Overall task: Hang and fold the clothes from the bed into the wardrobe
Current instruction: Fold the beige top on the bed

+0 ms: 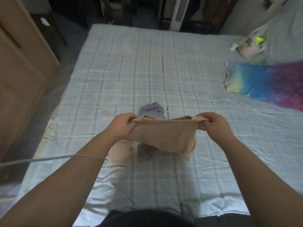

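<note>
You're on the folding step: your left hand point(122, 122) and right hand point(213, 123) each pinch an upper corner of the beige garment point(164, 136), stretched above the bed point(114, 71). Next, I'd say, lay it flat and halve it

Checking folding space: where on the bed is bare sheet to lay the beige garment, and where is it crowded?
Bare: the wide stretch of bed beyond the lavender garment, left of the rainbow pillow; also the strip along its near edge. Crowded: beneath the held beige garment, where small clothes lie.

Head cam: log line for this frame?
left hand: grips beige garment | right hand: grips it too | lilac cloth: on bed
</note>
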`<state>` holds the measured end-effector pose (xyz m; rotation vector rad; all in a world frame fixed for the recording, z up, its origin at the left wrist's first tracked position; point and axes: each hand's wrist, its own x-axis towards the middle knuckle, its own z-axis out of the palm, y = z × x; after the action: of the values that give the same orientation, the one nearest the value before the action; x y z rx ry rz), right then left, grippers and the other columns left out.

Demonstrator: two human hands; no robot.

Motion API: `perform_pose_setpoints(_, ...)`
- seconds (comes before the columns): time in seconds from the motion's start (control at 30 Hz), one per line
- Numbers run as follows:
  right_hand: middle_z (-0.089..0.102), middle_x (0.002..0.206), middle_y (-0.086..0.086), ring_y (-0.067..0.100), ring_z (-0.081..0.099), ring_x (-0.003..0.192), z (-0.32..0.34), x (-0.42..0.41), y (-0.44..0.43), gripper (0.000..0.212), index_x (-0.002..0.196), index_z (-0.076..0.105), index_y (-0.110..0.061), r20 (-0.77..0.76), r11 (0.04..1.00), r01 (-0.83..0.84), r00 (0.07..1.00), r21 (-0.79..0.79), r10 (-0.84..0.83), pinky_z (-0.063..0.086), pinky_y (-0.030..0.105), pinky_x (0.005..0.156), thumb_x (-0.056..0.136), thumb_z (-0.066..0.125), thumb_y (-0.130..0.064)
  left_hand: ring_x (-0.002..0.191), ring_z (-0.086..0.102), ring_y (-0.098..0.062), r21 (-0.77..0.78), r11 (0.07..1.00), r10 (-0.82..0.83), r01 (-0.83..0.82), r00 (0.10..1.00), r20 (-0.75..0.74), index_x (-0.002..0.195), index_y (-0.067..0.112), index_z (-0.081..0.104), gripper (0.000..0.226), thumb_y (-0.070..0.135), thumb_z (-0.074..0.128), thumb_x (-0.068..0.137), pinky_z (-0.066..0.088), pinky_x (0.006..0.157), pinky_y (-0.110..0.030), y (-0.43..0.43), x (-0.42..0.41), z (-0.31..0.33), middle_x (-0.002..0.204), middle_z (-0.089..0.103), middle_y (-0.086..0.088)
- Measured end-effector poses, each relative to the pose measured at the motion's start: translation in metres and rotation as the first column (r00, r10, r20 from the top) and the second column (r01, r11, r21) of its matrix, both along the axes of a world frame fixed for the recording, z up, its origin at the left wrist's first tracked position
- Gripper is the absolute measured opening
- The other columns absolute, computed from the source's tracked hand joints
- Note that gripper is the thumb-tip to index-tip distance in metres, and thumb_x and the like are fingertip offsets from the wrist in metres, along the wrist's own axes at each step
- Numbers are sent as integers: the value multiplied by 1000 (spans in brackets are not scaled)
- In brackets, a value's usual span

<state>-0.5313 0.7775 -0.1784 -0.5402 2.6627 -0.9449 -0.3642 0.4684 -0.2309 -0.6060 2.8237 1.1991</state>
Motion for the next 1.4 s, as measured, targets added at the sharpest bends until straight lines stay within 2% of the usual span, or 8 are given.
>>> perform_pose_setpoints(0.1, 59, 89, -3, 19, 53, 91, 26, -19, 31, 36, 95, 76, -26, -180, 997, -75, 981, 20, 78, 36, 25, 76, 81, 56, 1, 90, 61, -19, -86, 996, 30, -36, 997, -69, 97, 19, 71, 14, 22, 57, 95, 37, 70, -29, 18, -22, 28, 95, 71, 0)
perform_pose_setpoints(0.33, 67, 85, -24, -13, 57, 84, 58, -72, 124, 32, 88, 70, -36, -245, 978, -94, 968, -186, 47, 35, 0, 72, 84, 59, -7, 87, 56, -11, -88, 974, 165, -207, 923, -347, 99, 22, 66, 14, 17, 53, 98, 35, 69, -22, 108, -74, 72, 92, 64, 8)
perform_pose_setpoints(0.53, 59, 63, -7, 12, 51, 61, 89, -147, 202, 16, 78, 67, -22, -413, 980, -98, 911, -175, 18, 30, 10, 53, 92, 60, -26, 82, 52, -15, -122, 909, 315, -399, 848, -426, 100, 26, 56, 18, 15, 41, 100, 32, 69, -27, 198, -115, 125, 92, 61, 3)
perform_pose_setpoints(0.8, 47, 59, -4, -3, 46, 56, 160, -185, 264, 23, 67, 50, -20, -446, 909, -214, 894, -358, 34, 30, 28, 52, 91, 50, -23, 85, 53, -27, -377, 795, 293, -474, 846, -446, 91, 9, 57, 21, 24, 46, 102, 40, 73, -38, 267, -135, 230, 88, 55, -8)
perform_pose_setpoints(1.0, 54, 69, 12, 4, 41, 62, 192, -169, 297, 20, 77, 58, -7, -460, 852, -232, 888, -470, -12, 33, 33, 59, 94, 53, -17, 74, 58, -18, -225, 826, 320, -516, 759, -566, 89, 19, 52, 22, 29, 39, 104, 46, 66, -39, 314, -116, 269, 80, 59, -3)
perform_pose_setpoints(1.1, 59, 71, 3, 17, 53, 69, 202, -158, 321, 20, 79, 62, -14, -553, 896, -223, 832, -385, -30, 40, 36, 62, 93, 54, -26, 75, 58, -15, -138, 853, 342, -503, 739, -580, 87, 27, 50, 22, 33, 38, 105, 45, 65, -36, 337, -103, 272, 80, 59, 0)
perform_pose_setpoints(1.23, 44, 66, -2, 25, 46, 67, 209, -135, 354, 28, 64, 39, -18, -734, 980, -124, 679, -158, -32, 32, 36, 56, 87, 53, -28, 75, 60, -15, -114, 853, 358, -509, 730, -582, 91, 31, 50, 19, 34, 38, 105, 48, 61, -33, 365, -88, 273, 82, 60, 1)
perform_pose_setpoints(1.4, 43, 79, 0, 22, 41, 79, 209, -109, 398, 23, 74, 43, -19, -730, 987, -26, 676, -159, -100, 32, 36, 64, 88, 46, -37, 75, 58, -16, -249, 823, 317, -511, 775, -546, 101, 29, 48, 12, 28, 36, 104, 46, 61, -34, 402, -83, 276, 84, 57, 2)
